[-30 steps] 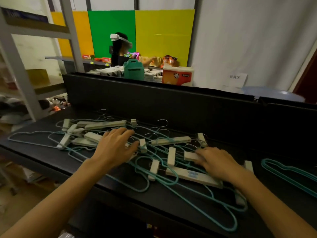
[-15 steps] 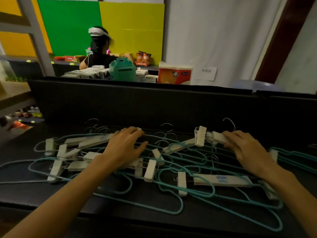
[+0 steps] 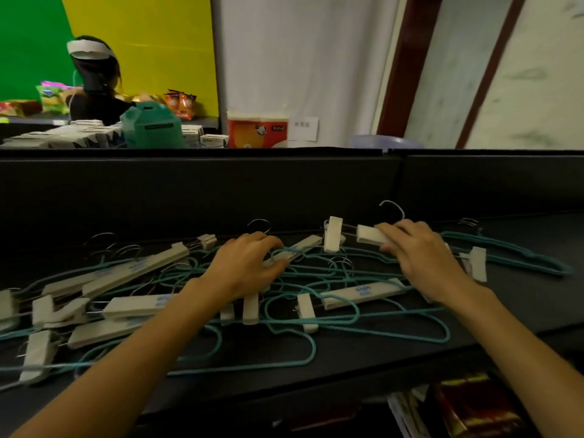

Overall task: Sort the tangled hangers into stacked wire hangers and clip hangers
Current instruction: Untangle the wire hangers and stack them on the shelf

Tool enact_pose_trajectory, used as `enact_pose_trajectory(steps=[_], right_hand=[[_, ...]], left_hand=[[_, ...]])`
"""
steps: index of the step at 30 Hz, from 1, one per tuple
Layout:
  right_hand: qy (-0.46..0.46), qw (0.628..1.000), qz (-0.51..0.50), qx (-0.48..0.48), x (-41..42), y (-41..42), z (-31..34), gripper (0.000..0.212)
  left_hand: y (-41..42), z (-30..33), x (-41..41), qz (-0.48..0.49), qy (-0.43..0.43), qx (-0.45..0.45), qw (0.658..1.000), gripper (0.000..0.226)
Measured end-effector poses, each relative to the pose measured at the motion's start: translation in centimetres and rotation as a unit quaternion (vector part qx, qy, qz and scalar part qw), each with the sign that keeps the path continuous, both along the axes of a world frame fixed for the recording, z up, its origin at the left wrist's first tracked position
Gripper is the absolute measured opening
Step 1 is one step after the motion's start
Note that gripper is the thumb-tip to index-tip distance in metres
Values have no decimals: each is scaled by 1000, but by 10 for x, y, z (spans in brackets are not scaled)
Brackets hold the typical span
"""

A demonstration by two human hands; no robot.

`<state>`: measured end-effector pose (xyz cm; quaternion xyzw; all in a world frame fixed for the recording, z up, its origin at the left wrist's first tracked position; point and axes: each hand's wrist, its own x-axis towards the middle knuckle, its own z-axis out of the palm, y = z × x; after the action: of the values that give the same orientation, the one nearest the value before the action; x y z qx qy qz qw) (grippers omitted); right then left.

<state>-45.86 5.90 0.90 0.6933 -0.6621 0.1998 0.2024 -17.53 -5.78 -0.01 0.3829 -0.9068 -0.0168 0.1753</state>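
Note:
A tangle of teal wire hangers point(image 3: 331, 320) and white clip hangers point(image 3: 136, 273) covers the black table point(image 3: 521, 308). My left hand point(image 3: 246, 263) lies on the middle of the pile, fingers curled around the bar of a white clip hanger point(image 3: 297, 248). My right hand point(image 3: 420, 254) reaches to the back right and grips a white clip hanger point(image 3: 371, 237) by its end, lifted slightly, with its metal hook point(image 3: 393, 207) standing up behind. A few teal wire hangers point(image 3: 512, 254) lie apart at the right.
A tall black back panel point(image 3: 284, 188) bounds the table behind the pile. Beyond it a person in a headset point(image 3: 94, 80) works at another table with boxes and snack packs. Items sit on a lower shelf point(image 3: 467, 406) under the front edge.
The camera has swung right and closer. My right hand moved from the near right of the pile to the back and took hold of a clip hanger. My left hand shifted slightly forward.

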Motion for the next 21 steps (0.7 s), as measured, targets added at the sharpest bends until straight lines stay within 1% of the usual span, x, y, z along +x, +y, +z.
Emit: enact_pose_trajectory(steps=[5, 8, 11, 15, 19, 21], right_hand=[[-1, 999, -35, 7, -8, 26, 4, 35], [-2, 999, -50, 4, -16, 43, 3, 34], [-15, 998, -60, -9, -26, 57, 2, 34], [-17, 998, -57, -11, -44, 66, 2, 36], [-27, 999, -39, -5, -66, 65, 4, 36], [-27, 999, -28, 0, -74, 64, 4, 37]], left_hand=[[17, -1, -45, -78, -11, 6, 997, 52], [30, -6, -73, -112, -31, 11, 993, 60], [42, -10, -96, -104, -76, 19, 992, 69], [58, -7, -114, -74, -148, 42, 985, 89], [66, 0, -120, -69, -171, 87, 979, 102], [70, 1, -122, -66, -168, 111, 977, 101]])
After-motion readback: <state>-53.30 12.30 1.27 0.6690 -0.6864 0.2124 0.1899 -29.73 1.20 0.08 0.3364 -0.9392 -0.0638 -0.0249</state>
